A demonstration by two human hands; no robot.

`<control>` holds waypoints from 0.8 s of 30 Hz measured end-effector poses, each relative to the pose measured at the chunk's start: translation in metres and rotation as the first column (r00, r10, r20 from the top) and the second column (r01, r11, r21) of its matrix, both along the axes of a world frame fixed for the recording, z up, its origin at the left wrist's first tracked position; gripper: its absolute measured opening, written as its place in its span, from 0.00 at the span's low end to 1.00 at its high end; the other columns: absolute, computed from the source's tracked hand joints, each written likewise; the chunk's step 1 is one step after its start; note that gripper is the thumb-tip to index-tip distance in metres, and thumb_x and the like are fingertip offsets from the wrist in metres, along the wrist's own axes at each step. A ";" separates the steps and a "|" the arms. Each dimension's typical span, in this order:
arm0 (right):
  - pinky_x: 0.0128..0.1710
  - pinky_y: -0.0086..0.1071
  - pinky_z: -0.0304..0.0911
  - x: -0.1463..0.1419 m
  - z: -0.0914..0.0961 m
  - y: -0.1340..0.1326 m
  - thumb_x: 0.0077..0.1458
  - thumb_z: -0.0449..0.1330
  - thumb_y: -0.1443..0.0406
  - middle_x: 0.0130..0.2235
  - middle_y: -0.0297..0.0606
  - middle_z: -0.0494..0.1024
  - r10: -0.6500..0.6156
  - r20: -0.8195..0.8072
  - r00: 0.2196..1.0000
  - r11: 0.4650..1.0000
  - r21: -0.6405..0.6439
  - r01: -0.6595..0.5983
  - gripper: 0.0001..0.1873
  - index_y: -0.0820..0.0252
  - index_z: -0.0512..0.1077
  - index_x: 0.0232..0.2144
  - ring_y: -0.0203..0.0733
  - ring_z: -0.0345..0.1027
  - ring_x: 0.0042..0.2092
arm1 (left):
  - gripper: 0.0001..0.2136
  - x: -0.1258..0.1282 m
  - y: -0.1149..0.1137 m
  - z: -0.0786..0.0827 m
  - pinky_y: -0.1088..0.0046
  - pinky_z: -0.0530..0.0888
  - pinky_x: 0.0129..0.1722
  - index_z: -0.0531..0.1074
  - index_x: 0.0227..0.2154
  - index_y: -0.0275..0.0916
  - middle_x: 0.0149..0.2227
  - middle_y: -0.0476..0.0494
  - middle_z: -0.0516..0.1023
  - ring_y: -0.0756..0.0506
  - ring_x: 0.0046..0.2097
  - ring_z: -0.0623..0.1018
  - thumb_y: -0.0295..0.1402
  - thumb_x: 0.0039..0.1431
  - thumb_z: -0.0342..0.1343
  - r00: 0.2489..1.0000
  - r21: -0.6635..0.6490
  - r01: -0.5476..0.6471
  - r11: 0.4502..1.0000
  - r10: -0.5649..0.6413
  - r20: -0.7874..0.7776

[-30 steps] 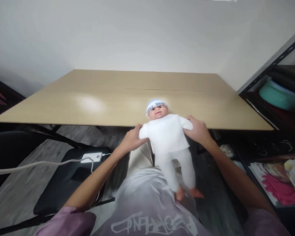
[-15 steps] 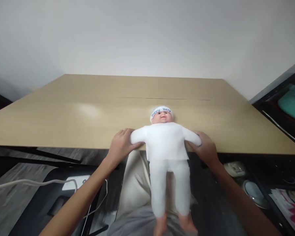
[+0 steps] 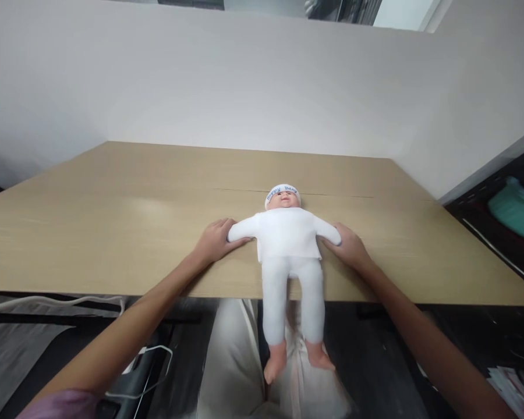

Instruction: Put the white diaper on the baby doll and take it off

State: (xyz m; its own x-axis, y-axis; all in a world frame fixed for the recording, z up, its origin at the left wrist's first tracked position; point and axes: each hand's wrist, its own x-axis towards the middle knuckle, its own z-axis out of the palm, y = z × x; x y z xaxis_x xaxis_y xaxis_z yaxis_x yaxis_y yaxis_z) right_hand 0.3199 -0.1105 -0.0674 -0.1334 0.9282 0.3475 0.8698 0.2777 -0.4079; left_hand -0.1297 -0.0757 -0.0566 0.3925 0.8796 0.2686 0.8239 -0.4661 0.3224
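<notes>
The left hand [image 3: 215, 240] and right hand [image 3: 349, 247] are grasping the doll [image 3: 288, 233] by its arms [image 3: 244, 227] on the desk [image 3: 113, 238], its legs [image 3: 274, 305] overhanging the near edge and risking dragging it off if the grip loosens.

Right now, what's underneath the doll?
The doll appears to lie on the wooden tabletop, its lower legs extending past the front edge, above light trousers. The tabletop directly beneath it is covered, so I can't see what's there.
</notes>
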 end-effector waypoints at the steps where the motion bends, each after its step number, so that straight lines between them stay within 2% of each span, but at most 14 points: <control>1: 0.43 0.41 0.69 0.000 -0.001 0.010 0.65 0.62 0.49 0.44 0.45 0.84 -0.003 0.009 1.000 1.000 0.002 0.003 0.18 0.55 0.76 0.46 0.55 0.77 0.44 | 0.31 0.000 0.011 0.000 0.58 0.72 0.52 0.74 0.50 0.40 0.48 0.35 0.83 0.33 0.50 0.80 0.66 0.68 0.54 1.000 0.002 -0.001 1.000 0.001 0.007; 5: 0.41 0.40 0.68 -0.002 -0.004 0.040 0.59 0.62 0.54 0.43 0.44 0.84 -0.053 0.014 0.998 0.999 0.007 0.053 0.17 0.55 0.76 0.46 0.55 0.77 0.44 | 0.30 0.003 0.044 0.001 0.58 0.72 0.53 0.74 0.49 0.40 0.47 0.35 0.83 0.33 0.49 0.79 0.65 0.67 0.54 0.999 0.014 -0.036 0.999 0.035 0.032; 10: 0.44 0.41 0.70 -0.004 -0.007 0.074 0.58 0.61 0.53 0.45 0.44 0.84 -0.048 -0.021 0.999 0.999 0.004 0.048 0.19 0.55 0.77 0.48 0.55 0.77 0.46 | 0.32 0.007 0.071 0.002 0.59 0.71 0.53 0.74 0.47 0.40 0.48 0.33 0.83 0.34 0.49 0.79 0.67 0.65 0.53 0.995 -0.017 -0.100 0.995 0.101 0.019; 15: 0.49 0.44 0.70 -0.006 -0.012 0.106 0.59 0.61 0.53 0.48 0.49 0.84 -0.047 -0.040 0.998 0.996 0.067 0.050 0.21 0.58 0.76 0.50 0.57 0.76 0.50 | 0.32 0.008 0.095 -0.001 0.54 0.65 0.62 0.74 0.50 0.40 0.50 0.32 0.83 0.32 0.54 0.78 0.67 0.66 0.54 0.981 0.048 -0.192 0.980 0.191 0.029; 20: 0.55 0.48 0.67 -0.003 -0.017 0.138 0.65 0.60 0.50 0.51 0.52 0.84 -0.035 0.008 0.999 0.984 0.177 0.033 0.24 0.62 0.76 0.53 0.60 0.75 0.52 | 0.33 0.013 0.124 -0.009 0.52 0.63 0.63 0.74 0.56 0.38 0.54 0.30 0.81 0.29 0.58 0.75 0.65 0.68 0.55 0.966 0.135 -0.254 0.958 0.244 0.089; 24: 0.53 0.49 0.64 -0.002 -0.020 0.167 0.71 0.56 0.44 0.51 0.54 0.83 -0.094 0.061 0.994 0.970 0.228 0.078 0.30 0.64 0.77 0.54 0.61 0.73 0.51 | 0.32 0.019 0.156 -0.018 0.53 0.66 0.60 0.71 0.60 0.36 0.57 0.28 0.79 0.28 0.59 0.73 0.61 0.70 0.56 0.947 0.183 -0.317 0.931 0.299 0.121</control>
State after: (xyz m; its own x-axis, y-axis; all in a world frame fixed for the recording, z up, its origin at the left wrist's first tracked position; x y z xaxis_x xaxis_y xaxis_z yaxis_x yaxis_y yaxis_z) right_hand 0.3183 0.0564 -0.0878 -0.0883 0.8361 0.5415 0.9187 0.2784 -0.2800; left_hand -0.1104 0.0802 -0.0750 0.0772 0.8790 0.4706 0.9090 -0.2560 0.3290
